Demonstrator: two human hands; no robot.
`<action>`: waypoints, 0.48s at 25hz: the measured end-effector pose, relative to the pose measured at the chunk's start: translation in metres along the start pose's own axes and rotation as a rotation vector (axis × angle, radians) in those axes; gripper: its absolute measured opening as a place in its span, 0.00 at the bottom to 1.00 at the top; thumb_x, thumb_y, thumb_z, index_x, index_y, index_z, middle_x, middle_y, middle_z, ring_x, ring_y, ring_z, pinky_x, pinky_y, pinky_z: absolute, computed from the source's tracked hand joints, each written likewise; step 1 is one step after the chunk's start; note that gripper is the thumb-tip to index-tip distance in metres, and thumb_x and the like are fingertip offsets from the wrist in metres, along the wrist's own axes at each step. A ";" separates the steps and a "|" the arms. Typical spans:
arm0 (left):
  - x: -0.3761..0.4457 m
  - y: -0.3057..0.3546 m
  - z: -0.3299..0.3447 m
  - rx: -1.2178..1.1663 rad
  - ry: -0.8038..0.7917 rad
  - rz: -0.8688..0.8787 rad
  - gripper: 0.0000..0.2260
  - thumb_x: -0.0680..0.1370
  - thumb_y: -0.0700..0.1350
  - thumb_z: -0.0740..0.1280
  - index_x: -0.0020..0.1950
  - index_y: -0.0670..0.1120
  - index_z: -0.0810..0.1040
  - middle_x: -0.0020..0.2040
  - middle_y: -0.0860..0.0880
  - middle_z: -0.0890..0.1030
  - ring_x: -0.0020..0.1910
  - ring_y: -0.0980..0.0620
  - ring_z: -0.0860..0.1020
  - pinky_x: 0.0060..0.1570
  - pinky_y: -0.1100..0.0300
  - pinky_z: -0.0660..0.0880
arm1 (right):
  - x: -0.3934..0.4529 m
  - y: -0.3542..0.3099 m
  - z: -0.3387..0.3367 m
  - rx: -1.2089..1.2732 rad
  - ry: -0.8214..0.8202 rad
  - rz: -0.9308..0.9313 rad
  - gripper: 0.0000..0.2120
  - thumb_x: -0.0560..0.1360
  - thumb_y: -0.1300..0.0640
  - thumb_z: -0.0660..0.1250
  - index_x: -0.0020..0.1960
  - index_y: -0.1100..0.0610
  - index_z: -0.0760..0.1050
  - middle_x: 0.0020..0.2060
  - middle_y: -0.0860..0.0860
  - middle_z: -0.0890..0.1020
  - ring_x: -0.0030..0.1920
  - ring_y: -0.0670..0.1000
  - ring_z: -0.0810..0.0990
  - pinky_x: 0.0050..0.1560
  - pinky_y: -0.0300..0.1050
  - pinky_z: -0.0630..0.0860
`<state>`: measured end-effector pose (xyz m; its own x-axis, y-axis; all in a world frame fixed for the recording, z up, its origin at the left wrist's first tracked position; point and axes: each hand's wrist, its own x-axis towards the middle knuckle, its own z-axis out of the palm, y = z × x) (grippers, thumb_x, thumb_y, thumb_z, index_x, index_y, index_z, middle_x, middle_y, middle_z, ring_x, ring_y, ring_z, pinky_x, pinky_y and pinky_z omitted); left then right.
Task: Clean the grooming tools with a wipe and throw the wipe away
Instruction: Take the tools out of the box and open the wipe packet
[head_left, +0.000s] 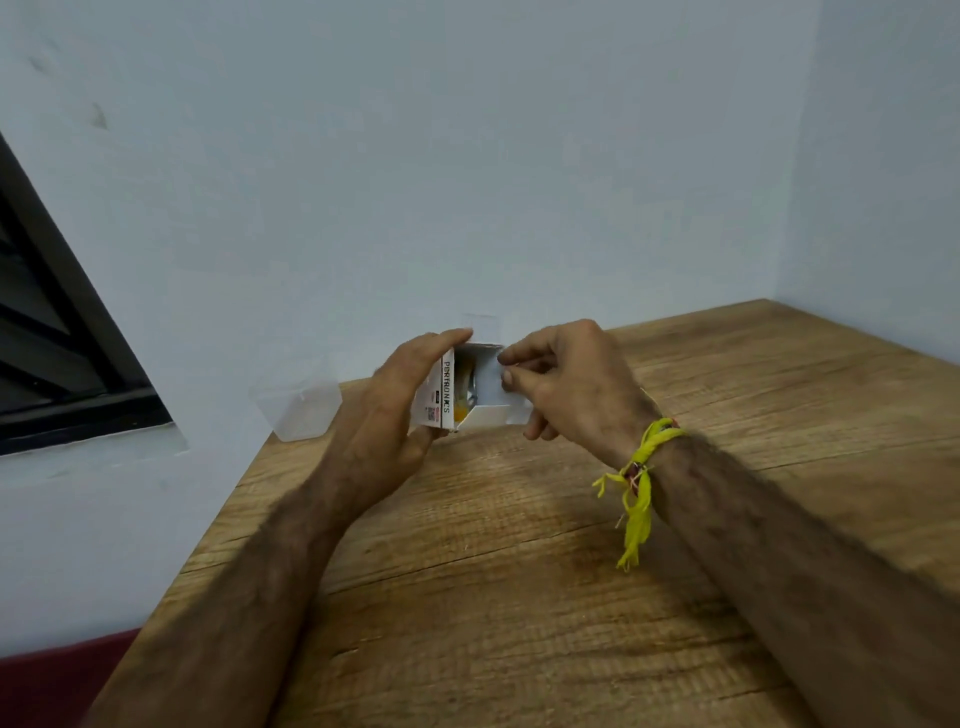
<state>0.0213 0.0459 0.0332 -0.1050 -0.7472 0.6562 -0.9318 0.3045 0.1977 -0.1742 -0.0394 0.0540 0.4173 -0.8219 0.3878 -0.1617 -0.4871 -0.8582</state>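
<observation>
While both hands (395, 395) (566, 384) grip box (447, 392), tub (296, 405) stands beside

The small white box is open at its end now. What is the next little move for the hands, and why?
Probably the right hand should draw the contents out. The left hand already grips the white box above the wooden table, the end flaps stand open, and the right hand's fingers pinch the flap at the opening. Something silvery and yellow shows inside; no wipe is visible yet.

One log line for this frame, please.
stage: opening box | left hand: grips small white box | right hand: pinches box flap | wipe: not visible
</observation>
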 end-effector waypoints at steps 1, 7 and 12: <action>0.000 0.001 0.003 -0.026 0.015 -0.001 0.43 0.70 0.32 0.76 0.78 0.55 0.61 0.74 0.51 0.70 0.73 0.53 0.68 0.66 0.47 0.74 | 0.000 -0.001 0.000 -0.016 0.023 -0.026 0.07 0.76 0.63 0.71 0.53 0.56 0.83 0.39 0.49 0.85 0.22 0.51 0.81 0.22 0.38 0.75; 0.004 0.008 0.014 0.009 0.060 0.047 0.40 0.71 0.31 0.74 0.78 0.50 0.63 0.72 0.49 0.72 0.73 0.52 0.69 0.70 0.52 0.71 | -0.004 -0.008 0.001 -0.293 0.058 -0.201 0.08 0.76 0.58 0.70 0.52 0.50 0.84 0.44 0.46 0.86 0.29 0.50 0.83 0.36 0.51 0.83; 0.005 0.012 0.019 0.180 0.091 0.066 0.42 0.70 0.33 0.74 0.79 0.52 0.60 0.73 0.48 0.71 0.73 0.50 0.68 0.69 0.57 0.68 | -0.005 -0.008 0.001 -0.360 -0.022 -0.135 0.07 0.78 0.57 0.67 0.51 0.49 0.84 0.40 0.48 0.86 0.27 0.50 0.83 0.37 0.51 0.83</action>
<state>0.0027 0.0349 0.0251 -0.1433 -0.6701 0.7283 -0.9718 0.2345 0.0245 -0.1740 -0.0310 0.0586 0.4750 -0.7385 0.4785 -0.4058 -0.6663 -0.6256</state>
